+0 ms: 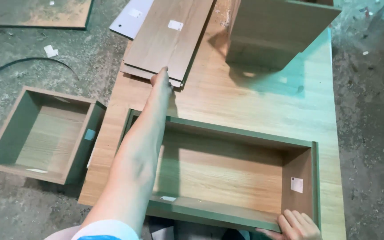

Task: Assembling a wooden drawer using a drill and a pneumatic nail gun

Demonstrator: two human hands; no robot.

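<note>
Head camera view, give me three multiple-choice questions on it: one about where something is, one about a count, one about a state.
1. Where does the left hand rest?
A. On the stack of wood panels
B. Inside the box on the floor
C. On the tall box at the far end

2. How many open wooden boxes with green edges lie mouth-up?
A. One
B. Two
C. Four

3. What is the right hand doing?
A. Hanging free in the air
B. Pressing on the near right corner of the box on the table
C. Holding a white label

Answers: 1 A, the outstretched fingers touch the near edge of the stack. 2 B, one on the table and the box on the floor. 3 B, the fingers lie flat over that box's near rim.
</note>
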